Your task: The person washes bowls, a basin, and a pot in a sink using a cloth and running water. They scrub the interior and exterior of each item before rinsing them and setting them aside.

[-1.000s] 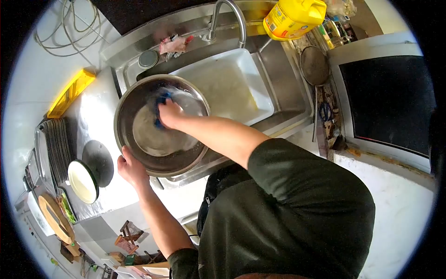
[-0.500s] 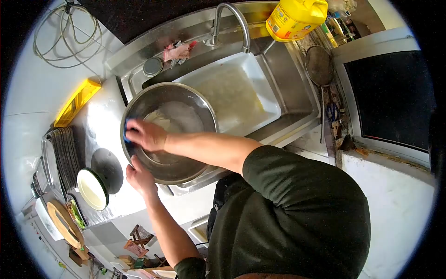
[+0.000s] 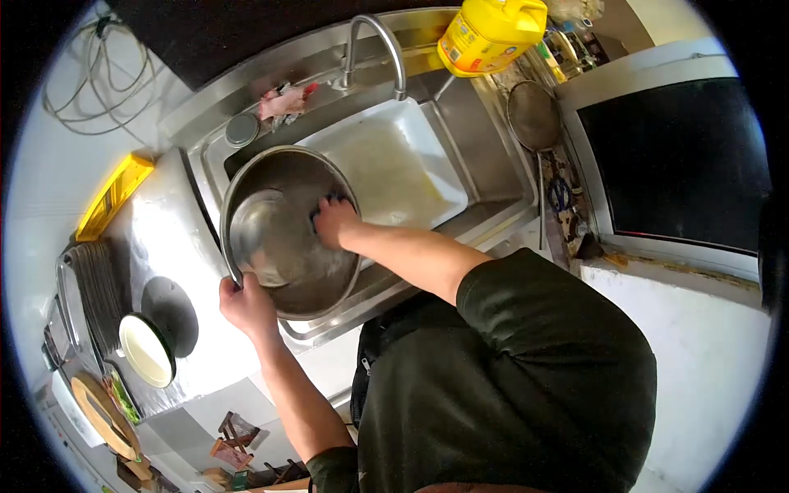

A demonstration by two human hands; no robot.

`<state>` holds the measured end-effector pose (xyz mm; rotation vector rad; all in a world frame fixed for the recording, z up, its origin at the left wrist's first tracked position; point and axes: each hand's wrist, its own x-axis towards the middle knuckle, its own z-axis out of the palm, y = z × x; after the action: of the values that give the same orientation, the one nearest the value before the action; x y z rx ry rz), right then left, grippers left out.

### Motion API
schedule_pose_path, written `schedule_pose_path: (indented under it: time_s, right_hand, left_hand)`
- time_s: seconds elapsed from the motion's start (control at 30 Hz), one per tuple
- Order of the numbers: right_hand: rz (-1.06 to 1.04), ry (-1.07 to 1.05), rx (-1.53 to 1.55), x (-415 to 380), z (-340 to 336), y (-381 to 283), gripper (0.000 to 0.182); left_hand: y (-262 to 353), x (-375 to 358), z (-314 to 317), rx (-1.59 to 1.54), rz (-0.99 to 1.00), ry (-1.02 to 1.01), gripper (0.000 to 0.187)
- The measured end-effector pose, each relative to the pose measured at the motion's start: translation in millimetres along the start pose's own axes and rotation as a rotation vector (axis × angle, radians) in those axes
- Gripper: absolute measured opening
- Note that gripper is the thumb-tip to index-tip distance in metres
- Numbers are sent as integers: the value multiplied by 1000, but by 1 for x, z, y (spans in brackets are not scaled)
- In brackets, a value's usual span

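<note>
A large stainless steel mixing bowl [image 3: 255, 185] rests at the left part of the sink, tilted, with some cloudy wet liquid at its bottom. My left hand [image 3: 249, 308] is closed around the bowl's near-left rim. Inside the bowl, my right hand [image 3: 335, 222] presses against the right wall with its fingers curled. A small dark blue scrubber [image 3: 316, 217] shows at those fingertips, mostly hidden by the hand. Beside the bowl, a white plastic tub [image 3: 403, 156] holding murky water sits in the sink.
A steel faucet [image 3: 398, 70] arches over the sink [image 3: 472, 152]. A yellow jug [image 3: 491, 37] stands at the back, near a round strainer [image 3: 534, 115]. Left on the counter are a green-rimmed bowl [image 3: 148, 349], a yellow slicer [image 3: 115, 197] and a jar lid [image 3: 242, 130].
My right hand has moved from the bowl's left wall across to its right wall, with the blue scrubber. The bowl is tilted more, and my left hand now grips its rim. The view has shifted slightly.
</note>
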<state>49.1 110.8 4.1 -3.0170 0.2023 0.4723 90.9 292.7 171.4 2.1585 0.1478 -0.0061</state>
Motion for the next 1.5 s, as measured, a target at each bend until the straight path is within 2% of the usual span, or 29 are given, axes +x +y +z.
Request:
schedule_pose_path:
  time_s: [0.07, 0.17, 0.23, 0.3, 0.33, 0.4, 0.47, 0.5, 0.6, 0.63, 0.7, 0.8, 0.9, 1.0, 1.1, 1.17, 1.23, 1.33, 1.4, 1.5]
  right_hand:
    - [66, -258, 333, -4, 7, -8, 30]
    - [-42, -95, 718, -13, 7, -23, 31]
    - [2, 154, 1096, -27, -30, -38, 31]
    - [-135, 177, 1279, -34, -70, -44, 31]
    - [-177, 423, 1356, -25, -49, -61, 31]
    - [-270, 345, 1344, -16, -35, -52, 31]
    - [-218, 206, 1126, -23, -33, -23, 29]
    - [-200, 147, 1013, -18, -24, -8, 29]
    - [-130, -5, 655, 7, 4, 31, 28]
    - [-114, 28, 579, 15, 5, 47, 28]
    - [-114, 334, 412, 17, 0, 85, 30]
    - [-90, 349, 518, 18, -31, 129, 34]
    - [-231, 667, 819, 14, -56, 149, 34]
    - [51, 332, 1573, 12, -70, 137, 30]
    - [28, 80, 2577, 41, -32, 90, 27]
    - [-189, -99, 2869, 46, -5, 58, 24]
    - [-108, -296, 3027, 18, -35, 48, 21]
    - [-162, -504, 3067, -8, -45, 20, 24]
    - [-159, -601, 3047, -23, -36, 8, 26]
    - [-112, -634, 2966, -32, -14, 14, 31]
  left_hand:
    - [7, -4, 11, 12, 42, -34, 22]
    - [24, -9, 23, 104, 70, -34, 23]
    - [25, -11, 37, 145, 98, 4, 23]
    - [36, -18, 48, 195, 120, 43, 23]
    - [46, -24, 61, 221, 145, 53, 22]
    - [53, -26, 67, 258, 228, 88, 22]
    - [63, -24, 71, 278, 247, 157, 24]
    - [65, -24, 71, 255, 327, 202, 26]
    - [59, -27, 75, 293, 314, 197, 27]
    - [60, -30, 77, 369, 341, 199, 26]
    - [55, -33, 79, 449, 442, 223, 24]
    - [59, -43, 84, 498, 503, 208, 18]
    - [64, -49, 92, 482, 604, 190, 15]
    - [66, -57, 100, 526, 689, 166, 14]
    - [68, -71, 103, 566, 741, 96, 13]
    - [71, -79, 104, 567, 754, 70, 13]
    - [70, -84, 105, 590, 752, 104, 13]
    - [75, -87, 106, 527, 850, 51, 12]
    - [76, -87, 102, 545, 875, -33, 17]
    - [72, -80, 97, 540, 984, -60, 21]
